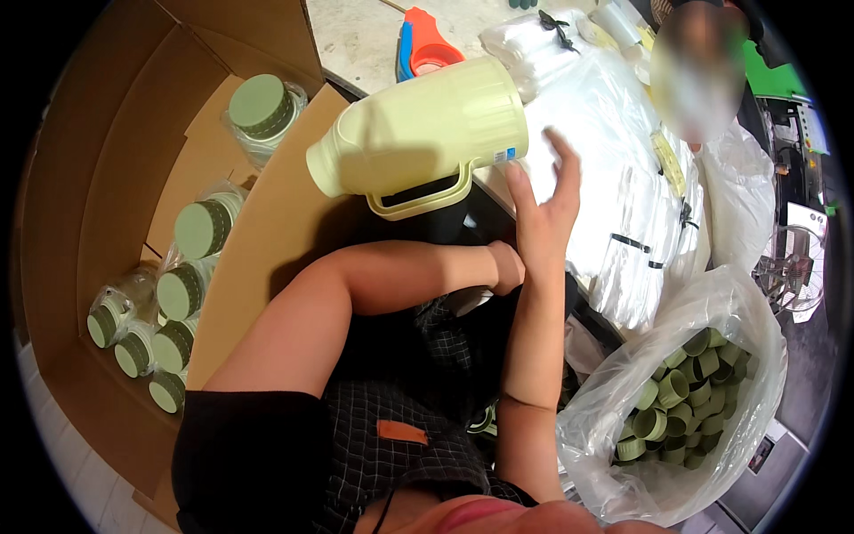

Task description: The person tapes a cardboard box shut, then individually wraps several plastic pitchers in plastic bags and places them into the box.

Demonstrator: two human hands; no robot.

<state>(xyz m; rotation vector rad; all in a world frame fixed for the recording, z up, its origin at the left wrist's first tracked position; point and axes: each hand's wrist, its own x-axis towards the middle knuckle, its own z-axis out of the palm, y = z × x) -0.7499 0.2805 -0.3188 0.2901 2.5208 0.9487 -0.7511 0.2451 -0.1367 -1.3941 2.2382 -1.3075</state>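
Note:
A pale yellow jug (pixel 427 125) with a loop handle lies on its side, its narrow neck toward the left and its wide base toward the right. Beside that base is my right hand (pixel 547 209), open, thumb and fingers spread apart. The thumb tip overlaps the jug's lower corner by a small sticker; whether it touches I cannot tell. My left hand (pixel 507 269) is curled closed next to my right wrist, its fingers mostly hidden. Just below it shows part of a pale, smooth object (pixel 469 301); what the hand grips I cannot make out.
At left, a large cardboard box (pixel 84 178) holds several bagged green-lidded containers (pixel 258 107). An orange funnel-like tool (pixel 431 49) lies on the table behind the jug. Clear plastic bags (pixel 587 133) cover the table's right. A lined bag holds green rings (pixel 673 389). Another person (pixel 698 71) is far right.

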